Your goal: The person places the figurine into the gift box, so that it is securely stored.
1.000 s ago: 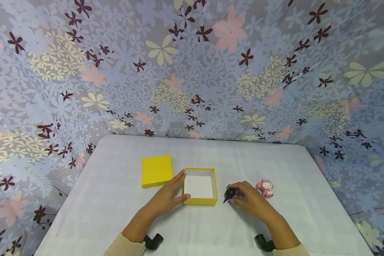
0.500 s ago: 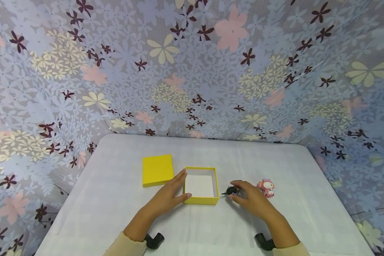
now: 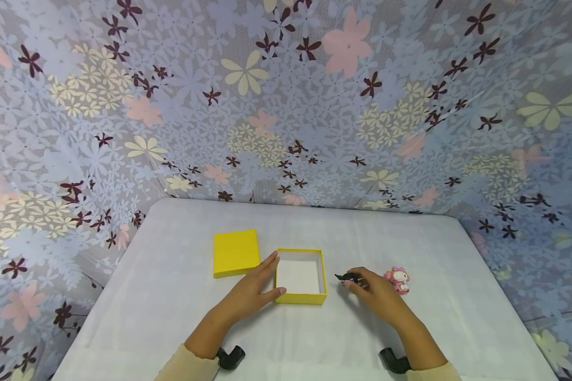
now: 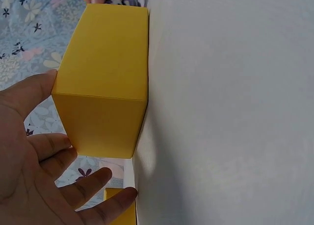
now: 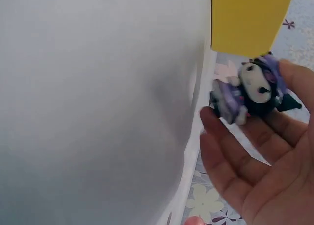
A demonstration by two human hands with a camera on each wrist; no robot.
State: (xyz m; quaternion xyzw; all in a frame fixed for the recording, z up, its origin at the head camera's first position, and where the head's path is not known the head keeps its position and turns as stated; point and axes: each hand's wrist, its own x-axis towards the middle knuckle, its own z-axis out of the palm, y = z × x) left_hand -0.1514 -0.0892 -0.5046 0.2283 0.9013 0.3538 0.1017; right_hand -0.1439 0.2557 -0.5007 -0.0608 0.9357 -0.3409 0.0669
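An open yellow box (image 3: 301,299) with a white inside sits mid-table. My left hand (image 3: 249,295) rests against its left side, fingers extended, thumb by the near left corner. In the left wrist view the fingertips meet the edges of the yellow box (image 4: 102,58). Right of the box, my right hand (image 3: 380,297) holds a small figurine (image 3: 349,277) between thumb and fingers. The right wrist view shows this figurine (image 5: 256,87) with a white face, black hood and purple parts. A pink figurine (image 3: 399,279) lies on the table just beyond that hand.
A yellow lid (image 3: 236,253) lies behind and left of the box, close to the left fingers. A white cloth covers the table (image 3: 171,296). A flower-patterned curtain (image 3: 286,106) stands along the back and sides. Black devices (image 3: 231,358) sit at both wrists.
The black and purple figurine has turned in the right hand: its dark tip swung from pointing down-left to pointing left and slightly up. The left hand and the box stay together.
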